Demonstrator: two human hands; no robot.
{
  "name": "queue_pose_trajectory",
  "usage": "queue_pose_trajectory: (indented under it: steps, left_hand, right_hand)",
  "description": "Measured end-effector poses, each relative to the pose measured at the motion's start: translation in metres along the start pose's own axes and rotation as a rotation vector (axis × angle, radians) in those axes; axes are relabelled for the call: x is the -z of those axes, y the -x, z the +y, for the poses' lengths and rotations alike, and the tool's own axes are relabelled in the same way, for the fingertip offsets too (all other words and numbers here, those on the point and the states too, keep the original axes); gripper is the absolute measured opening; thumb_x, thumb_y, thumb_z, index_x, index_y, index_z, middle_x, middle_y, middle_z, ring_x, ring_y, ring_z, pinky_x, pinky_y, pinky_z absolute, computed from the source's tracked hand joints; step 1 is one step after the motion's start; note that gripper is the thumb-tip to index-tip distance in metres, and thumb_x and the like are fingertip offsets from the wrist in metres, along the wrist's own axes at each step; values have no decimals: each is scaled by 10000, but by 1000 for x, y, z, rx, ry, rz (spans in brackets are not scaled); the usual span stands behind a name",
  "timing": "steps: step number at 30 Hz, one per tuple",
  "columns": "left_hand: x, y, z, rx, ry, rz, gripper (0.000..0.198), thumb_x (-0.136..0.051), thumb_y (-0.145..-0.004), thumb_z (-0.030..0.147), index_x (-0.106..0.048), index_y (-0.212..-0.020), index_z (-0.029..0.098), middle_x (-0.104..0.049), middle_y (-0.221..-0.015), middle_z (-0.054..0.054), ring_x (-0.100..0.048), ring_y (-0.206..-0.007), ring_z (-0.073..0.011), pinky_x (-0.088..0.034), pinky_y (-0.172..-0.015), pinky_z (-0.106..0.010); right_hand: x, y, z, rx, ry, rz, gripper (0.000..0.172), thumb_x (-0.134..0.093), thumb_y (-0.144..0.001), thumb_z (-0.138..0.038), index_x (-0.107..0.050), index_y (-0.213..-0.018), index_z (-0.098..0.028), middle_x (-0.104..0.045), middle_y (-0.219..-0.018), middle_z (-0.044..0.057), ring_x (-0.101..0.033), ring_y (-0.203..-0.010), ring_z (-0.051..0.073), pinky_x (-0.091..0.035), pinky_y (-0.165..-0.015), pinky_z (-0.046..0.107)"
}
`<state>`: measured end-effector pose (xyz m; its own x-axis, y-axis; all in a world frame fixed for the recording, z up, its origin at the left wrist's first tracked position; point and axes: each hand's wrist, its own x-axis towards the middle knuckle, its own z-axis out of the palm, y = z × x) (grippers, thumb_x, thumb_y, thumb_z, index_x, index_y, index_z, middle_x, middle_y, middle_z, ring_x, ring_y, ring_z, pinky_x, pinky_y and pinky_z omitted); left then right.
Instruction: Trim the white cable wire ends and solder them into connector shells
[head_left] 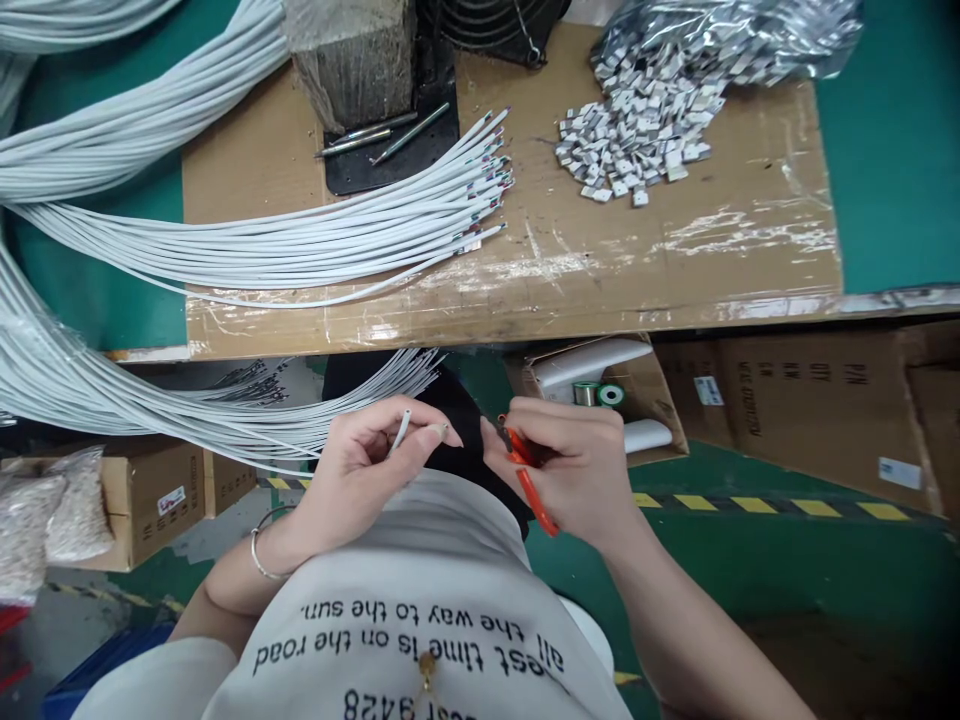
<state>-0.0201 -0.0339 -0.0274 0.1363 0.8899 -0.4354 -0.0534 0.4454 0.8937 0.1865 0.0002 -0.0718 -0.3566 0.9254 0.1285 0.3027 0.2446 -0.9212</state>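
Below the table edge, in front of my shirt, both hands are raised close together. My left hand point(386, 455) is closed on a white cable point(403, 428), a short length of which shows between the fingers. Its thumb and forefinger pinch the tip, too small to make out clearly. A small gap to the right, my right hand point(566, 460) wraps around small pliers or cutters with orange handles point(536, 500). Their jaws are mostly hidden by the fingers. On the table, a bundle of white cables point(300, 250) lies with coloured wire ends pointing right.
Small white connectors point(630, 140) spill from a clear bag point(795, 35) on the cardboard sheet point(600, 270). Metal pen-like tools point(375, 135) lie by a grey block point(352, 60). More cables point(225, 425) hang over the edge. Beneath stands an open carton point(667, 405) with green-ended spools.
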Motion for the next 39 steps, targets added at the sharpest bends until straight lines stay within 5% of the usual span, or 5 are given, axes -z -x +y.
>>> queue_pose_trajectory:
  steps: [6, 9, 23, 30, 39]
  left_hand:
    - [0, -1, 1, 46, 114, 53, 209, -793, -965, 385, -727, -920, 192, -602, -705, 19, -393, -534, -72, -267, -450, -207]
    - [0, -2, 2, 98, 232, 17, 257, -780, -969, 417, -715, -909, 175, -624, -707, 18, -304, -469, -38, -195, -424, -203]
    - [4, 2, 1, 97, 300, -56, 226, -716, -1038, 342, -790, -915, 167, -717, -787, -21, -320, -457, 1, -128, -436, -201]
    - [3, 2, 2, 123, 303, -61, 264, -747, -1012, 389, -778, -896, 153, -707, -784, -33, -313, -457, -2, -127, -432, -204]
    - [1, 2, 1, 154, 300, -63, 311, -784, -978, 431, -772, -877, 137, -707, -767, -49, -307, -458, -9, -137, -422, -211]
  right_hand:
    - [1, -3, 3, -70, 40, 95, 529, -679, -917, -129, -256, -611, -219, -245, -581, -57, -209, -526, 91, -159, -486, 317]
    - [1, -3, 3, -82, 44, 108, 545, -703, -940, -169, -268, -614, -217, -250, -585, -59, -210, -532, 92, -159, -486, 317]
    - [-3, 3, 7, -139, -10, 51, 617, -819, -932, -355, -341, -573, -202, -301, -595, -57, -253, -539, 88, -193, -481, 312]
    - [-1, 1, 2, -136, -22, 44, 465, -814, -944, -385, -575, -596, -191, -484, -594, -25, -374, -518, 89, -260, -470, 298]
    - [-3, 0, 1, -90, -69, 93, 422, -825, -935, -341, -591, -618, -188, -448, -600, -36, -333, -524, 85, -244, -454, 284]
